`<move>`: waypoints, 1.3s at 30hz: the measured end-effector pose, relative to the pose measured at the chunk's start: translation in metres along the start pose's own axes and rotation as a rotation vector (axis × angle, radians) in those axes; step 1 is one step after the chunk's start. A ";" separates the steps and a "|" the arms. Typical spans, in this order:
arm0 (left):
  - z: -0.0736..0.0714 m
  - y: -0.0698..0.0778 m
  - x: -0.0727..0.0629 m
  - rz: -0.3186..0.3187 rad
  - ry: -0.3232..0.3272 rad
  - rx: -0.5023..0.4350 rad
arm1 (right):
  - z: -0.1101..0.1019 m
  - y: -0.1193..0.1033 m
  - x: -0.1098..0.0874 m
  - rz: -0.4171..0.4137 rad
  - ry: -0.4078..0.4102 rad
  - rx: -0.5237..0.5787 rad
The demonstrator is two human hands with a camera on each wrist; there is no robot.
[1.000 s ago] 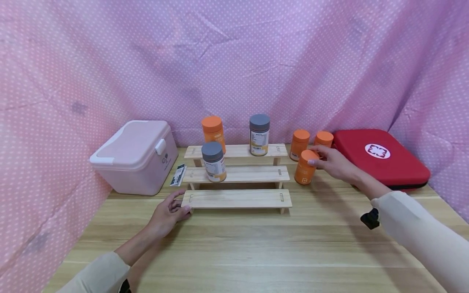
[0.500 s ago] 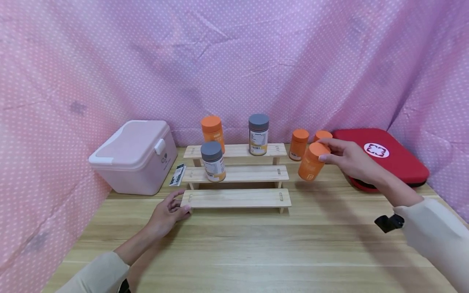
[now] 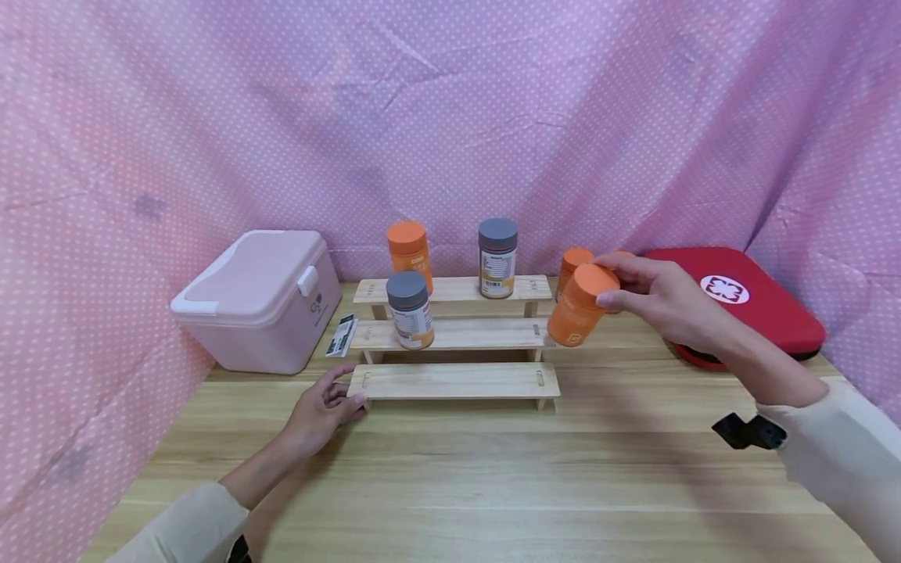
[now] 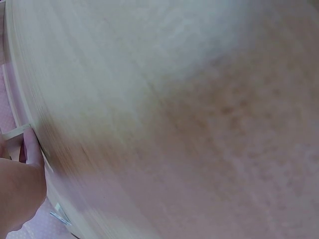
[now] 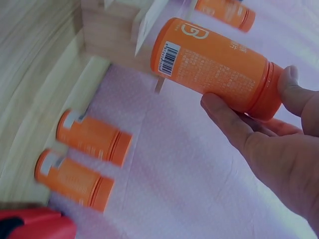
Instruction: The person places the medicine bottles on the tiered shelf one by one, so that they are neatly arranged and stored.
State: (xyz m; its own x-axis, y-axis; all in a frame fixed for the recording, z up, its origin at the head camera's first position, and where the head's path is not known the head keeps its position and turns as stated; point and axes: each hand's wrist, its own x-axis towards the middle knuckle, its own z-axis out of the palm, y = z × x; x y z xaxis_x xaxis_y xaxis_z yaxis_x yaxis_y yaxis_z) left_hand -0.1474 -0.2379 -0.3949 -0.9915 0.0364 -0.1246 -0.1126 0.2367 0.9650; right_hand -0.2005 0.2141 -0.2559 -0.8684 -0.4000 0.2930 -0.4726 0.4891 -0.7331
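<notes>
Head view: the right hand (image 3: 658, 303) pinches an orange bottle (image 3: 574, 315), tilted, by its lid near the right end of the wooden rack (image 3: 450, 381); the left hand (image 3: 318, 416) grips the rack's lower left end.
</notes>
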 end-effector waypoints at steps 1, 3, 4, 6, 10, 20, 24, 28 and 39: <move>0.000 0.000 0.000 -0.001 0.000 0.000 | 0.003 -0.003 0.001 -0.005 -0.006 0.004; 0.000 0.000 0.000 -0.001 0.000 0.002 | 0.010 -0.007 0.004 -0.006 -0.020 0.003; 0.000 0.000 -0.001 0.000 -0.001 0.003 | 0.014 -0.009 0.006 -0.010 -0.027 0.001; 0.001 0.001 -0.001 0.001 0.001 0.003 | 0.021 -0.012 0.009 -0.018 -0.038 -0.001; 0.001 0.002 -0.002 0.003 -0.008 0.004 | 0.033 -0.016 0.018 -0.023 -0.044 0.007; 0.001 0.002 -0.002 -0.001 -0.007 0.004 | 0.057 -0.020 0.043 -0.024 -0.087 0.003; 0.001 0.002 -0.002 0.004 -0.006 0.008 | 0.062 -0.023 0.049 -0.007 -0.088 -0.016; 0.001 0.002 -0.002 0.015 -0.005 0.006 | 0.065 -0.026 0.053 -0.002 -0.101 -0.033; 0.002 0.001 -0.002 0.036 -0.004 -0.004 | 0.073 -0.028 0.060 0.030 -0.102 -0.079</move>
State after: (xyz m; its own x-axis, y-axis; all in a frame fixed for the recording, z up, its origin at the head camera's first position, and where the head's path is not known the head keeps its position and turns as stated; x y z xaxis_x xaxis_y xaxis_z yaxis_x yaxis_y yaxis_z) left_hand -0.1455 -0.2364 -0.3945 -0.9947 0.0484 -0.0911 -0.0776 0.2309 0.9699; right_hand -0.2285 0.1198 -0.2630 -0.8646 -0.4588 0.2050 -0.4604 0.5597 -0.6890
